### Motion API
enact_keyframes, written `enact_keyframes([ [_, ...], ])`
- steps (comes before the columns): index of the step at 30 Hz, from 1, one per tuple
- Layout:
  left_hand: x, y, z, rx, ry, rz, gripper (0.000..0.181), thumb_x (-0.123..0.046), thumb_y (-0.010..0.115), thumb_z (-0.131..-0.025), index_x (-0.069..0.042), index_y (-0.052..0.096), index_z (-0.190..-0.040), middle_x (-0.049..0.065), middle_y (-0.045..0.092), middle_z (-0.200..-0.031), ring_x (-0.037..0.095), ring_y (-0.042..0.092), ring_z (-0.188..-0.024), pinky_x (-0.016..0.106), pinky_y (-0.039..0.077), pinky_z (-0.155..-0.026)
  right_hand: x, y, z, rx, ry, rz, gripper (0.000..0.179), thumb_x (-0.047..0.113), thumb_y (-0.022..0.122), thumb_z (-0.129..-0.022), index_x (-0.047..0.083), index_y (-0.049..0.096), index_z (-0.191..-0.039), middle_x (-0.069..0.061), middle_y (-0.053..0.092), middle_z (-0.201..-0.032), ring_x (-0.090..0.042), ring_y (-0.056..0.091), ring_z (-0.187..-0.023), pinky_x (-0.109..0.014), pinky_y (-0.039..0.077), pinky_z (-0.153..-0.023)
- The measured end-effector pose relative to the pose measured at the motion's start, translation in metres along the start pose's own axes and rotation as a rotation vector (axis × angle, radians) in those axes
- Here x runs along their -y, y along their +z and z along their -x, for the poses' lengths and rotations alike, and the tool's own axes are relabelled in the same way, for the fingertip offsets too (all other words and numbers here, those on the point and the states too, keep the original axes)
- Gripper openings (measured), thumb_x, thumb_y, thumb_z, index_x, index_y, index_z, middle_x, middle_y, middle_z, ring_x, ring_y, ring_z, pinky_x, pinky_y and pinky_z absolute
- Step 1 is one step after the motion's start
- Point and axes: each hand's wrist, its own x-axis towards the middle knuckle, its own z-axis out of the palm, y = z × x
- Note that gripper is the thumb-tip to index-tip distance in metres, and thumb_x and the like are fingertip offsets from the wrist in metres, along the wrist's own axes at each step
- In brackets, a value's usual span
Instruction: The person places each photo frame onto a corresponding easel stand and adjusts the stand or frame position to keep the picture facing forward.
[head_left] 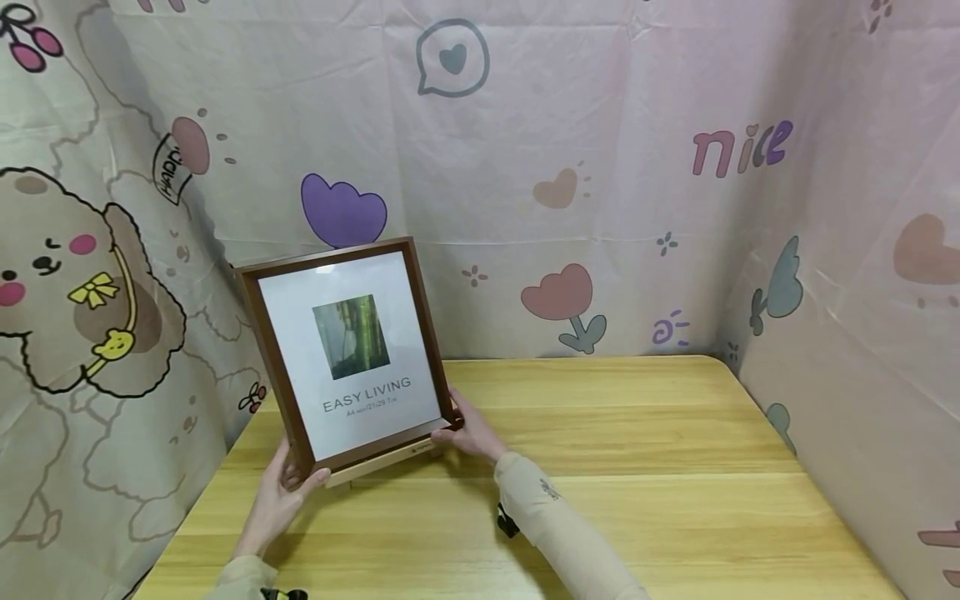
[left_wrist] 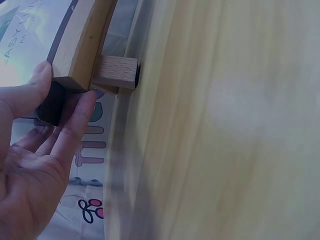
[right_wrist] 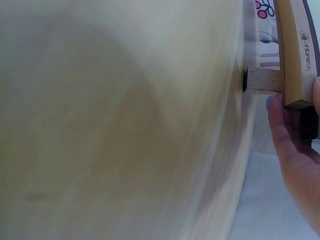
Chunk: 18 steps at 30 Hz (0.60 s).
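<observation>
A brown picture frame [head_left: 427, 333] leans back on a light wooden stand [head_left: 382, 466] at the left of the table, turned slightly. It shows a white sheet printed with a small green picture and "EASY LIVING". My left hand [head_left: 276, 500] grips the frame's lower left corner, thumb in front and fingers behind. At the lower right corner my right hand [head_left: 474, 429] holds the frame the same way. In the left wrist view, the fingertips lie right by the end of the stand's ledge [left_wrist: 75, 60]. A short stand foot [right_wrist: 265, 80] juts toward the tabletop in the right wrist view.
The wood-grain table [head_left: 637, 467] extends to the right of the frame. Behind it hangs a pale printed curtain [head_left: 480, 150], with more printed cloth at the left and right sides.
</observation>
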Motion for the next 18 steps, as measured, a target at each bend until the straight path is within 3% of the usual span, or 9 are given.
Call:
enact_keyframes([
  [13, -0.0048, 0.0054, -0.0013, 0.02, -0.016, 0.017, 0.098, -0.018, 0.072, -0.094, -0.005, 0.002, -0.162, 0.036, 0.043, -0.148, 0.053, 0.056, -0.124, 0.01, 0.05, -0.089, -0.0017, -0.0066, 0.0033, -0.009, -0.011, -0.013, 0.092, 0.009, 0.077, -0.087, 0.01, 0.023, -0.161, -0.025, 0.065, -0.128, -0.035, 0.066, -0.111, -0.048, 0.055, -0.101],
  [15, -0.0058, 0.0061, -0.0012, 0.027, -0.026, 0.012, 0.099, -0.019, 0.072, -0.094, -0.004, 0.001, -0.161, 0.037, 0.038, -0.151, 0.054, 0.055, -0.125, 0.015, 0.052, -0.091, -0.0026, -0.0075, 0.0035, -0.009, -0.007, -0.022, 0.091, 0.009, 0.077, -0.087, 0.01, 0.023, -0.16, -0.025, 0.065, -0.128, -0.035, 0.066, -0.112, -0.048, 0.055, -0.101],
  [18, -0.0068, 0.007, -0.0011, 0.042, -0.048, 0.008, 0.1, -0.021, 0.071, -0.095, -0.001, -0.001, -0.161, 0.039, 0.031, -0.154, 0.056, 0.052, -0.127, 0.032, 0.056, -0.098, -0.004, -0.0086, 0.0041, -0.013, -0.007, -0.016, 0.09, 0.01, 0.077, -0.088, 0.009, 0.024, -0.16, -0.025, 0.066, -0.127, -0.035, 0.067, -0.111, -0.047, 0.057, -0.1],
])
